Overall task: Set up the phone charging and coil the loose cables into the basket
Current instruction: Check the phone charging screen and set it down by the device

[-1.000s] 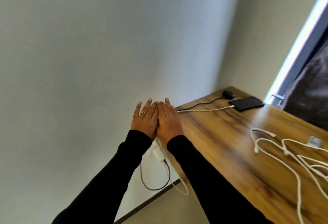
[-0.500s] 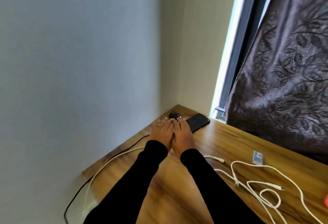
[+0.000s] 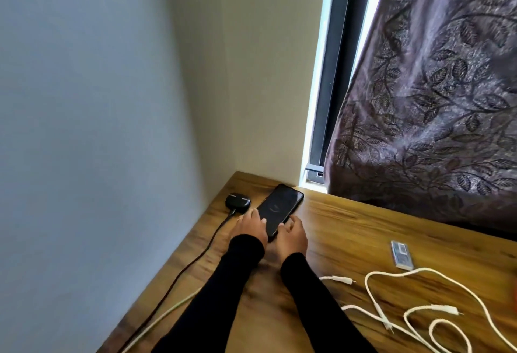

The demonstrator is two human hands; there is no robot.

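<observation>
A black phone (image 3: 281, 204) lies screen up in the far corner of the wooden table (image 3: 349, 229). My left hand (image 3: 249, 228) lies over its near left corner with the fingers bent onto the screen edge. My right hand (image 3: 292, 236) holds the near right edge with curled fingers. A small black round charger (image 3: 237, 200) sits left of the phone, and its black cable (image 3: 195, 259) runs back along the wall. A white cable (image 3: 165, 313) passes under my left sleeve, its end hidden. Loose white cables (image 3: 414, 310) sprawl at the right.
A small grey-white block (image 3: 402, 254) lies right of my hands. A dark patterned curtain (image 3: 436, 101) hangs over the table's far edge beside a window frame (image 3: 333, 73). Walls close off the left and the back. An orange thing (image 3: 514, 296) shows at the right border.
My view swung right from the table's left end to the corner. Both hands moved from lying flat together to the phone, one on each side of its near end.
</observation>
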